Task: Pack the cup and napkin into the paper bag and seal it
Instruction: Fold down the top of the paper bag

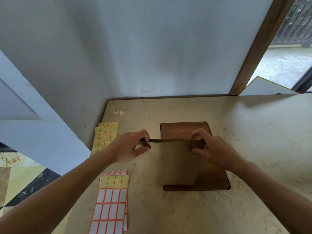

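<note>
At the table's centre: a paper bag (175, 164) stands partly on a dark wooden board (185, 130), its top edge folded over toward the wall.
Left hand (130, 147): fingers curled over the fold at the bag's 9 o'clock corner, thumb beneath, pinching it flat.
Right hand (211, 147): pinching the 3 o'clock corner likewise, so the crease runs straight across.
Cup and napkin: neither visible; presumably already inside the bag, though that cannot be confirmed.
Sealing supplies: label sheets (111, 203) lie at 7 o'clock within the left hand's reach, yellow label sheets (105, 135) at 9 o'clock, a tape roll (117, 111) at 11 o'clock by the wall.
Stage: folding looks nearly finished; seal not yet applied.
</note>
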A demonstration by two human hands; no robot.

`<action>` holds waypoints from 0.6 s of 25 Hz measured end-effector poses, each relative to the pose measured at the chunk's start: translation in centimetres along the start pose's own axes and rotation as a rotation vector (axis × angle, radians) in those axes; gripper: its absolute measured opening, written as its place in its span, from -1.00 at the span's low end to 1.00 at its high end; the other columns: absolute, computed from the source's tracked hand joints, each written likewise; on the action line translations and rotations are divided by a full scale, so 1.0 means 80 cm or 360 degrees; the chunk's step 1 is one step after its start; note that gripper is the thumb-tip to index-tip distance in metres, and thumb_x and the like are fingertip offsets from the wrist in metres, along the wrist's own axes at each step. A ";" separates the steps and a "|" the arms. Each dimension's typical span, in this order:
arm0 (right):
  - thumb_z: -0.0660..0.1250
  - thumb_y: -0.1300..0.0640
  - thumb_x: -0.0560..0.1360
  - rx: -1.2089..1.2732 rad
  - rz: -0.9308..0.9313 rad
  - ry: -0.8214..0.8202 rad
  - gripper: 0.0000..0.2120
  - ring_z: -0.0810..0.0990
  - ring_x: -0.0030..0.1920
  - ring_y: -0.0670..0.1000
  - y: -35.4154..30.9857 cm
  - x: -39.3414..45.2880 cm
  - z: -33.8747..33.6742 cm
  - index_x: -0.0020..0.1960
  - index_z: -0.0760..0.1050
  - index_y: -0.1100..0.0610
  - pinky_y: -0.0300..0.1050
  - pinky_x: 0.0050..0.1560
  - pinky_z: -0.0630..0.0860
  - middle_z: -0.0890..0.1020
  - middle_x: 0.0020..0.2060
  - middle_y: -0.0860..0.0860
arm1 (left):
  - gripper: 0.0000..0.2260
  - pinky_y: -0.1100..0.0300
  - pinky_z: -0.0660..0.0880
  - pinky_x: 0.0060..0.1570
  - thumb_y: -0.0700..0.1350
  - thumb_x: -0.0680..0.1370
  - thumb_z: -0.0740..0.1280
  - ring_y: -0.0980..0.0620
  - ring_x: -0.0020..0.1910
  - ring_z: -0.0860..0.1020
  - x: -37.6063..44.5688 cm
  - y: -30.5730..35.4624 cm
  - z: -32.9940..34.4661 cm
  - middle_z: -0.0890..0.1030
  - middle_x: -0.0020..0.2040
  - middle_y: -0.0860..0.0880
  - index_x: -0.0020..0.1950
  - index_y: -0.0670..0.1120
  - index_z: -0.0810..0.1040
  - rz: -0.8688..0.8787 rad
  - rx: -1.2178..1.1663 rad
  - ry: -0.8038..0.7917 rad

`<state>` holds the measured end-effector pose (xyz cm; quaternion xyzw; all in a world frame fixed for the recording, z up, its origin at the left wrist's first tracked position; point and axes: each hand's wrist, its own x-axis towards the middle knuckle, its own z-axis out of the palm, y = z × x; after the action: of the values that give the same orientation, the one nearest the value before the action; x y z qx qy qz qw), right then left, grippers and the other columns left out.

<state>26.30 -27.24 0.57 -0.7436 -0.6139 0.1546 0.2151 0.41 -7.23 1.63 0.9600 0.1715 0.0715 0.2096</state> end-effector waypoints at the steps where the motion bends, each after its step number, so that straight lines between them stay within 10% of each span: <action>1: 0.33 -0.03 0.50 0.0007 -0.0007 0.0012 -0.60 0.58 -0.30 -0.17 0.001 0.001 0.001 0.23 0.25 -0.27 -0.18 -0.26 0.59 0.57 -0.20 -0.22 | -0.82 0.19 0.56 -0.11 0.00 0.57 0.35 0.14 -0.14 0.60 0.002 0.000 0.003 0.64 -0.03 0.09 0.08 0.06 0.38 -0.0003 -0.0031 -0.0008; 7: -0.01 -0.11 0.60 -0.0250 -0.0016 0.0066 -0.61 0.47 -0.17 -0.16 -0.001 -0.003 0.016 0.41 0.12 -0.36 -0.29 -0.25 0.47 0.44 -0.06 -0.16 | -0.87 0.05 0.56 -0.14 -0.08 0.66 0.15 0.07 -0.13 0.56 0.008 -0.005 0.029 0.59 0.00 0.04 0.19 0.04 0.40 -0.0043 -0.0115 0.0037; 12: 0.31 -0.04 0.49 -0.0673 -0.0146 0.0228 -0.56 0.45 0.14 0.04 -0.015 -0.007 0.030 0.36 0.37 -0.15 0.01 0.07 0.51 0.47 0.20 -0.01 | -0.84 0.08 0.55 -0.16 -0.06 0.66 0.12 0.09 -0.17 0.50 0.015 -0.006 0.050 0.46 -0.01 0.07 0.14 0.06 0.48 -0.0159 0.0007 0.0156; 15: 0.13 -0.15 0.54 -0.0688 -0.0263 0.0104 -0.63 0.48 0.16 -0.01 -0.029 -0.003 0.036 0.32 0.40 -0.14 0.02 0.17 0.44 0.52 0.20 -0.10 | -0.83 0.14 0.55 -0.18 -0.04 0.66 0.11 0.12 -0.18 0.49 0.020 -0.006 0.056 0.44 0.00 0.08 0.10 0.05 0.49 -0.0285 0.0063 0.0152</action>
<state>22.85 -26.71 -0.73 -0.7242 -0.6843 -0.0227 0.0824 2.72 -7.93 -2.51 0.9402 0.2678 0.0949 0.1877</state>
